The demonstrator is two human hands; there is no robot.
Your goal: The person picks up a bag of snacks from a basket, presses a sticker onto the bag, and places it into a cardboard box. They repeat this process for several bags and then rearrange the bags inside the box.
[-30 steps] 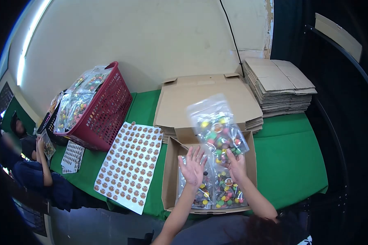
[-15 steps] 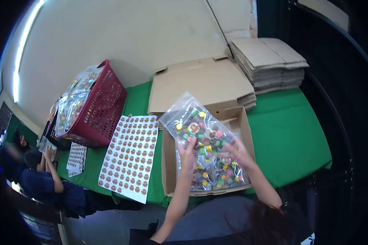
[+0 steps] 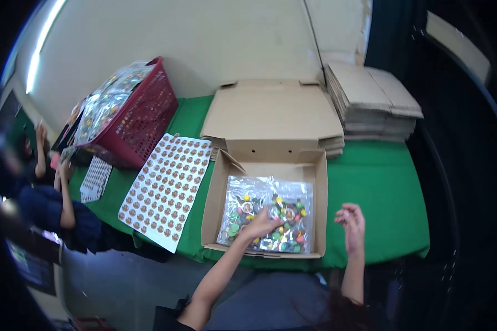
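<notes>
My left hand (image 3: 259,225) rests on clear plastic bags of colourful round candies (image 3: 287,237) lying flat inside an open cardboard box (image 3: 320,220). Its fingers are stretched out over the bags, not wrapped round one. Round stickers mark the bags, including a sticker (image 3: 247,208) on the left one. Just right of the box, my right hand (image 3: 352,219) is raised over the green cloth, fingers loosely bent and apart, holding nothing. Left of the box lies a white sheet of round brown stickers (image 3: 168,187).
A red basket (image 3: 149,118) full of candy bags stands at the back left. Flattened cardboard boxes (image 3: 276,110) lie behind the open box, with another cardboard stack (image 3: 370,94) at the back right. People in dark clothes (image 3: 49,207) are at the table's left end.
The candy bag that both hands held above the box now lies inside it, released. My right hand has moved off to the right; my left has lowered onto the bags. The view has shifted.
</notes>
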